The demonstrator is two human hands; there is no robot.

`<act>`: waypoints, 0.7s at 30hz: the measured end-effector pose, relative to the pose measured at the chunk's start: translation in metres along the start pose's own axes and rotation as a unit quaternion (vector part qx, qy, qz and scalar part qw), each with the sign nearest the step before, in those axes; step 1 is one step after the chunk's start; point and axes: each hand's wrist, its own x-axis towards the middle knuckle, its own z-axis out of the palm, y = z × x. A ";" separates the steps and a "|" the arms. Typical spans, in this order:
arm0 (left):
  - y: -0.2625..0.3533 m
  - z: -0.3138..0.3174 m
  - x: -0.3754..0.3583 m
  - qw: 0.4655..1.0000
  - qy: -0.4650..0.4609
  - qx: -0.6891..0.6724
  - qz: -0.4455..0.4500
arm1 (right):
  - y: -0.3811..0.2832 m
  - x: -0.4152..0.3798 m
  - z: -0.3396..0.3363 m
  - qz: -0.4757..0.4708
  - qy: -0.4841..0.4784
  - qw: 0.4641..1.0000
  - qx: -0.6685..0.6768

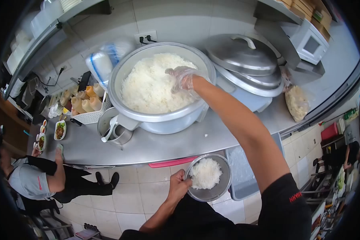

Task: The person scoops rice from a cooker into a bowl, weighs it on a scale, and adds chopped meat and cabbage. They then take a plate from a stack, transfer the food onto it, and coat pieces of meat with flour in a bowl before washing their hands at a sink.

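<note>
A: Notes from where I stand, largest first. How is the step best worked?

B: The big pot [164, 117] sits on the surface [84, 148], with the pot rice [148, 88] heaped inside it. The arm reaches across the rim; my judgement: keep the sleeve well clear of it.

A: And the metal bowl [221, 184]?

B: Held just in front of the surface's near edge, the bowl rice [206, 174] inside. Best kept level, I'd say, and close to the pot, so that fewer grains drop between.

A: State of the hands?

B: Left hand [179, 185]: bare, fingers closed around the bowl's rim at one side. Right hand [182, 81]: gloved, down on the pot rice. I cannot tell how far its fingers are curled, or whether they grip any. A loose cup would likely serve better than a squeeze, which could mash the grains.

A: Materials, same order.

B: Surface: smooth grey metal, soft sheen. Pot: round, broad pale-metal rim. Bowl: round, thin-lipped, grey interior showing beside the rice. Pot rice: white, clumped, uneven on top. Bowl rice: a smaller, rough mound. Glove [192, 91]: clear, thin, wrinkled film.

A: Smallest item?

B: A white fleck [206, 135] on the surface; too small to identify.
</note>
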 end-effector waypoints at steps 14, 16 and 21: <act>-0.006 -0.034 0.040 0.996 0.033 -0.075 -0.037 | 0.033 0.041 -0.007 0.045 -0.066 0.865 0.495; 0.001 -0.028 0.045 0.996 0.024 -0.075 -0.037 | 0.044 0.041 -0.001 0.006 -0.046 0.795 0.604; 0.039 0.001 0.059 0.991 0.067 -0.100 -0.053 | 0.038 -0.020 -0.023 -0.049 0.022 0.541 0.839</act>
